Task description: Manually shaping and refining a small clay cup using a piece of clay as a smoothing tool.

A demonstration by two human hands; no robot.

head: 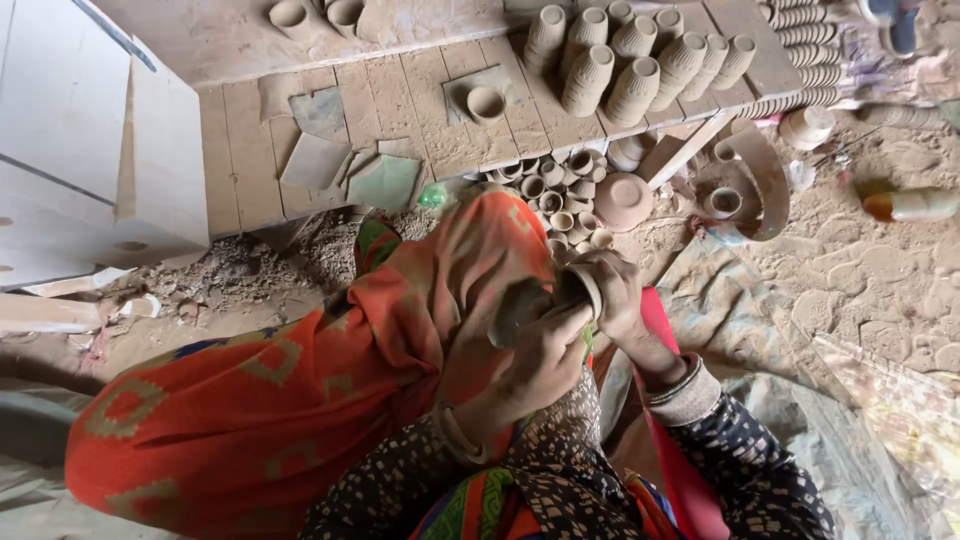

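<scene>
Both my hands meet in front of me, over my lap and an orange patterned cloth [300,380]. My right hand [620,300] is closed around a small unfired clay cup [580,285], whose rim faces left. My left hand [545,365] holds a dark, rounded piece [515,312] against the cup's mouth. I cannot tell whether that piece is clay or a tool. Dried clay covers both hands. A bangle [450,435] sits on my left wrist, and a knitted cuff [685,395] covers the right.
A low wooden plank platform [400,110] carries stacked clay cups [630,60], one single cup [486,102] and flat shards [385,180]. Several small cups [555,195] and a clay dish [622,200] lie on the dirt beneath. A bottle [910,204] lies right, white boards [70,150] left.
</scene>
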